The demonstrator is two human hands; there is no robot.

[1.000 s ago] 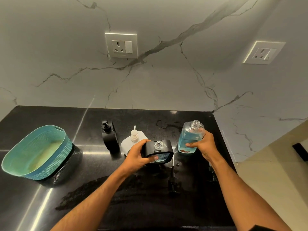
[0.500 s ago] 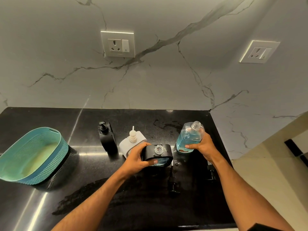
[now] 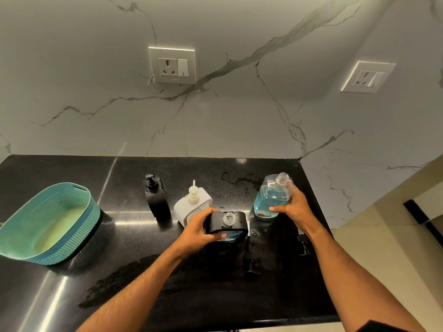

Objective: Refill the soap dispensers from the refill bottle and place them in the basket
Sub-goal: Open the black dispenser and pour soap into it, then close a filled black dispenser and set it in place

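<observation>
Dim, sharp view; glare streaks the counter (image 3: 72,271), edges bowed

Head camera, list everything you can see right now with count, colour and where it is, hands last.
Basket: one, teal, counter's left.
Black dispenser: one, pump on, centre back.
White dispenser: one, cream pump, beside the black one.
Open dispenser: one, black, pump off, centre.
Loose pump: one, black, lying right of the open dispenser.
Refill bottle: one, clear, blue liquid, uncapped, counter's right.
Wall sockets: two, white, marble wall.
Counter: one, black.
Left hand: grips the open dispenser.
Right hand: holds the refill bottle.
</observation>
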